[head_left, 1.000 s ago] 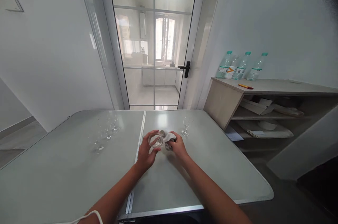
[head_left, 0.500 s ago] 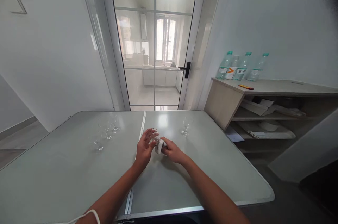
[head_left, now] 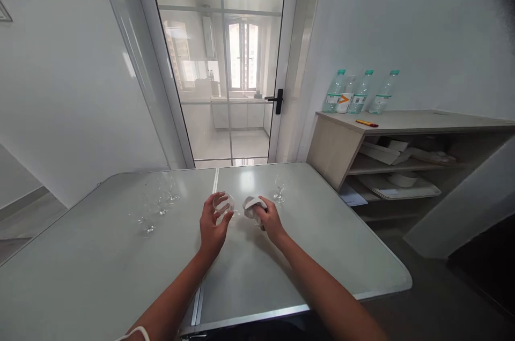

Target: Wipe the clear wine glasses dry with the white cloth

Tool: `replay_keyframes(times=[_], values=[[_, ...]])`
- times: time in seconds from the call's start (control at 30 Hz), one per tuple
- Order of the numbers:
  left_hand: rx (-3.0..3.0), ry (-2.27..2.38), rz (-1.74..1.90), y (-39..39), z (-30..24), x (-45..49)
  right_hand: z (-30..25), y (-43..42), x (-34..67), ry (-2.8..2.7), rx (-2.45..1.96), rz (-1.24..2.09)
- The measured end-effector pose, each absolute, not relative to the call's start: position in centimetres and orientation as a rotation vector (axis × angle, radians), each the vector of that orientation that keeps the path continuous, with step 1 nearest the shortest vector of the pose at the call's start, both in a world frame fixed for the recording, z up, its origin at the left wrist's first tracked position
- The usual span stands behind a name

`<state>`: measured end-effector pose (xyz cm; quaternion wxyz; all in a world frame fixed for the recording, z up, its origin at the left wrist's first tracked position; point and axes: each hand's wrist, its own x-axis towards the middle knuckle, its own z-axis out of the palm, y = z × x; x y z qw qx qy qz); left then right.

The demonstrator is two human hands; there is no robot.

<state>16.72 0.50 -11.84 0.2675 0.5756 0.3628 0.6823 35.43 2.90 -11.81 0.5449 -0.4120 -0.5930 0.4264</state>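
My left hand (head_left: 212, 225) is closed round the bowl of a clear wine glass (head_left: 222, 203), held above the grey table (head_left: 100, 260) near its middle seam. My right hand (head_left: 269, 220) grips a crumpled white cloth (head_left: 251, 205) just right of the glass, a small gap between cloth and glass. One clear stemmed glass (head_left: 279, 188) stands upright on the table beyond my right hand.
Several clear stemmed glasses (head_left: 157, 202) stand on the table's left half. A glass door (head_left: 225, 62) with a black handle is behind the table. At the right a wooden shelf unit (head_left: 402, 153) carries water bottles (head_left: 358, 93), a pen, papers and trays.
The cloth was pressed against the glass; my hands have now parted, the left carrying the glass a little left, the right holding the cloth apart. The view shifted slightly.
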Motion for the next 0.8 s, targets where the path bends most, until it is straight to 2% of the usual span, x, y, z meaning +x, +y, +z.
replay_keyframes(times=[0.17,0.37,0.5,0.8], values=[[1.565,1.267,1.845,0.9,-11.8,16.5,-12.1,1.4,34.9,-2.117,-1.022,0.547],[1.531,1.321,1.73,1.6,-12.5,16.4,-11.3,-0.3,33.8,-2.615,-1.119,0.301],[1.53,1.279,1.649,1.7,-13.0,16.6,-10.6,-0.5,33.7,-2.747,-1.185,0.24],[1.597,1.201,1.535,2.2,-13.6,17.0,-10.9,-0.7,33.3,-2.674,-1.322,0.237]])
